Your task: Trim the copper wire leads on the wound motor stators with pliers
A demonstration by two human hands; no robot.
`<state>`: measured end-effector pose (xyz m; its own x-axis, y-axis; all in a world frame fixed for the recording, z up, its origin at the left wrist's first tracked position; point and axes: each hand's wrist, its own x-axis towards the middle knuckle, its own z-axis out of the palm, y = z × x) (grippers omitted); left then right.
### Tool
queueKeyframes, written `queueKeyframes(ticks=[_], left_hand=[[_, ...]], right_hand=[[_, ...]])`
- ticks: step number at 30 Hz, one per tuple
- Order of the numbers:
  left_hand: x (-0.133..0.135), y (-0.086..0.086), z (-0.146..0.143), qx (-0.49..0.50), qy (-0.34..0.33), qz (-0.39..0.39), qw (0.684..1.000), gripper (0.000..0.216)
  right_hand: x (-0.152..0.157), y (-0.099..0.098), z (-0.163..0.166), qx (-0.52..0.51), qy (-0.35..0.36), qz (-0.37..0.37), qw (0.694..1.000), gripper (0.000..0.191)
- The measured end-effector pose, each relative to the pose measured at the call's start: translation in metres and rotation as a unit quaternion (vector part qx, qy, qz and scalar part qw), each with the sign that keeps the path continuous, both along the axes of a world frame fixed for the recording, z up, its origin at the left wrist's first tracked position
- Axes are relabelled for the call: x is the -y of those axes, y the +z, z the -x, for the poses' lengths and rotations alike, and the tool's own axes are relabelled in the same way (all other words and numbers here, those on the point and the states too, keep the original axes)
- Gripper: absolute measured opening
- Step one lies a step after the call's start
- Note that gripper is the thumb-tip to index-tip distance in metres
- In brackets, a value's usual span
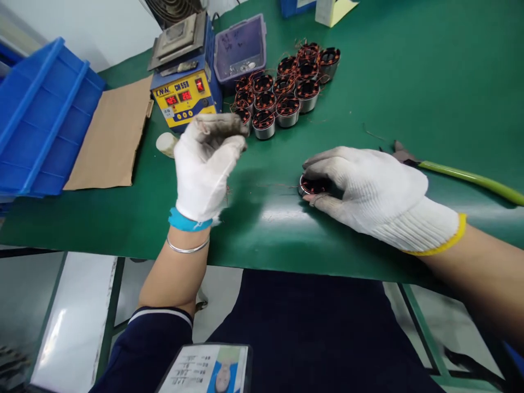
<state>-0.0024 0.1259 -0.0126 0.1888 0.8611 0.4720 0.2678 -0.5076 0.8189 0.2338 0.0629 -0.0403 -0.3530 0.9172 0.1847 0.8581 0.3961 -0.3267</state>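
My right hand [360, 185], in a white knitted glove with a yellow cuff, is closed round a small wire-wound motor stator [311, 185] on the table. Its fingers and thumb cover much of the ring; a thin wire seems to trail from it leftward. My left hand [207, 164], gloved with a blue band at the wrist, hovers left of the stator. Its fingers are curved, the thumb a little apart from them, and no object shows between them. Beyond it stands a cluster of several similar stators [287, 112] with copper-coloured windings and loose wire ends.
Green-handled cutters [466, 173] lie beyond my right hand. At the back left are a blue-and-yellow control box [186, 101] with red digits, a purple bin [239, 46], cardboard [108, 136], a blue crate [45, 120] and a whitish round piece [166, 144]. The green table's [286, 245] edge runs before me.
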Motion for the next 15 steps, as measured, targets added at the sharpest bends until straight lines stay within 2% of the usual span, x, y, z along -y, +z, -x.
queueKeyframes(ticks=[2, 4, 5, 8, 11, 12, 13, 14, 15], left_hand=[[0.011, -0.005, -0.014, -0.115, -0.039, 0.043, 0.992, 0.019], [0.024, -0.015, -0.032, -0.271, -0.076, 0.098, 0.955, 0.024], [0.029, -0.020, -0.039, -0.313, -0.083, 0.117, 0.939, 0.023], [0.031, -0.027, -0.047, -0.291, -0.146, 0.175, 0.929, 0.022], [0.017, -0.019, -0.028, -0.224, -0.182, 0.229, 0.930, 0.024], [0.010, -0.014, -0.018, -0.209, -0.169, 0.240, 0.933, 0.021], [0.004, -0.009, -0.009, -0.191, -0.123, 0.236, 0.945, 0.019], [-0.001, -0.004, -0.002, -0.172, -0.058, 0.211, 0.960, 0.017], [-0.004, 0.000, 0.002, -0.143, 0.026, 0.148, 0.978, 0.017]], right_hand=[[0.002, 0.000, 0.002, 0.003, -0.045, -0.003, 0.999, 0.047], [0.003, -0.001, 0.003, 0.011, -0.069, 0.000, 0.998, 0.056], [0.004, -0.001, 0.003, 0.017, -0.073, 0.006, 0.997, 0.058], [0.004, 0.001, 0.003, 0.041, -0.067, 0.018, 0.997, 0.059], [0.003, 0.003, 0.005, 0.054, -0.050, 0.017, 0.997, 0.060], [0.002, 0.003, 0.006, 0.056, -0.046, 0.015, 0.997, 0.060], [0.002, 0.003, 0.006, 0.059, -0.043, 0.013, 0.997, 0.059], [0.001, 0.002, 0.007, 0.060, -0.039, 0.011, 0.997, 0.058], [-0.001, 0.002, 0.006, 0.059, -0.029, 0.007, 0.998, 0.058]])
